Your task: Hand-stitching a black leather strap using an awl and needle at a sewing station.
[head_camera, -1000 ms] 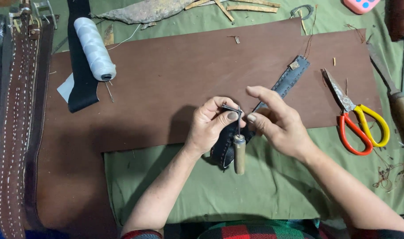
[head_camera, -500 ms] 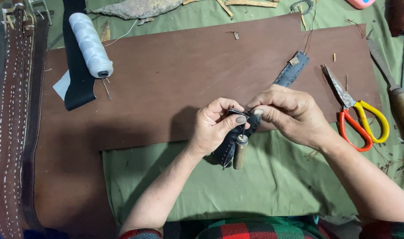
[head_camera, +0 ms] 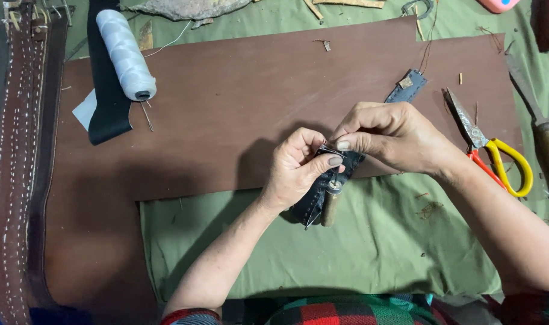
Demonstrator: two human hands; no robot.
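Centrally, a dark blue-grey leather strap [head_camera: 407, 89] runs slantwise across the brown leather sheet [head_camera: 238, 114], its lower end hidden in the hands, its upper end lying free toward the top right. The left hand [head_camera: 298, 171] is closed around the strap's lower part, thumb pressed on top, and a wooden-handled awl [head_camera: 330, 201] sticks out below the fingers. The right hand [head_camera: 395, 135] pinches the strap's edge just beside the left thumb, fingertips drawn together; what thin item it grips there is too small to tell. Under the sheet lies a green cloth [head_camera: 371, 253]. Just right of the right wrist rest scissors with yellow and orange handles [head_camera: 497, 162]. A white thread spool [head_camera: 126, 54] lies at the upper left on a black strip [head_camera: 106, 108], and stitched brown belts [head_camera: 15, 168] run down the left edge.
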